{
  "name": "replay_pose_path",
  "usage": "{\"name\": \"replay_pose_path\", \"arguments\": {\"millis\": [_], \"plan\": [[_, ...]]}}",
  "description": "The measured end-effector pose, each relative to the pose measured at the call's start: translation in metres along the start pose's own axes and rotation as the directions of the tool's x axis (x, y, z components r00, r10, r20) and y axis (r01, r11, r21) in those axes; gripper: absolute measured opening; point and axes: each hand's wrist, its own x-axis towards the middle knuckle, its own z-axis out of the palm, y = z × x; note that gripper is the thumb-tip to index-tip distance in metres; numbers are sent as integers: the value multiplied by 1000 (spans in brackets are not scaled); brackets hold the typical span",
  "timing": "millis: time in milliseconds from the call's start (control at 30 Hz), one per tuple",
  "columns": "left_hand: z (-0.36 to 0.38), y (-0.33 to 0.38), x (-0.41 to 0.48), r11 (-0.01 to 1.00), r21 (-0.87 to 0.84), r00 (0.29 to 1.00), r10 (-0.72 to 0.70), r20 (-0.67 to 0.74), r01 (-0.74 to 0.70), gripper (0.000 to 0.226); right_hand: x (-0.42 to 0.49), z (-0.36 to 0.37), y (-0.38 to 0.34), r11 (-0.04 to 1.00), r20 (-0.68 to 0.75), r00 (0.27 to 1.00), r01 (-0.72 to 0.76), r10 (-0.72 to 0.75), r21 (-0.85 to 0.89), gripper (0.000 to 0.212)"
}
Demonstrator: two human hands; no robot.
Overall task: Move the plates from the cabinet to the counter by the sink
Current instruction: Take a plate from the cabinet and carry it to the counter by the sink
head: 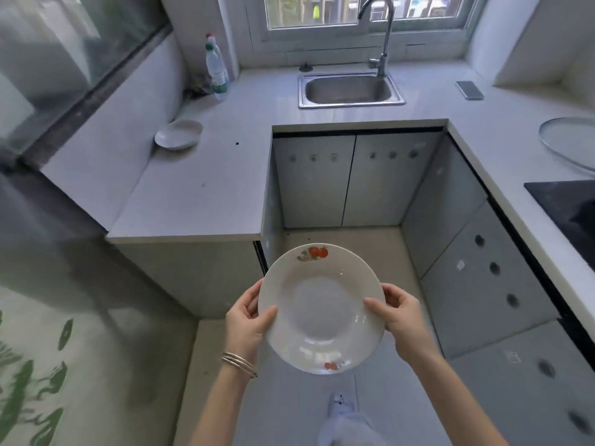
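Now, as I see it from the head view:
Counter [206, 188]: its right arm is cut off by the frame edge.
Plate [322, 309]: I see it held above the floor, short of the counter.
Left hand [246, 320]: gripping the plate's left rim, fingers underneath hidden.
Right hand [397, 312]: gripping the right rim likewise.
Second plate [178, 134]: on the counter, left of the sink [351, 90].

Bare forearms, thin silver bangles [239, 364] on the left wrist, pale shoe [340, 405]

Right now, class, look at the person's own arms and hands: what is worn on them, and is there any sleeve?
Both forearms are bare, with no sleeves in view. The left hand has a few thin silver-coloured bangles at its wrist. The right hand shows no jewellery or glove.
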Motion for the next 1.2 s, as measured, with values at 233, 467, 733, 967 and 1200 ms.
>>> {"name": "replay_pose_path", "arguments": {"millis": [233, 467, 733, 967, 1200], "plan": [[41, 16, 76, 1000, 9, 999, 8, -44, -8, 57, 94, -7, -41, 995, 30, 998, 55, -52, -79, 22], [54, 22, 154, 999, 37, 996, 4, -86, -1, 54, 173, 12, -54, 992, 45, 999, 20, -15, -121, 22], [47, 60, 268, 967, 247, 988, 95, -122, -62, 53, 283, 76, -100, 952, 82, 995, 86, -64, -293, 25], [41, 100, 341, 909, 361, 958, 264, -110, -209, 63, 359, 127, -135, 943, 158, 981, 159, -116, -294, 46], [47, 104, 393, 909, 331, 918, 336, -213, -255, 65, 433, 154, -149, 942, 258, 959, 187, -114, -279, 59]]}}
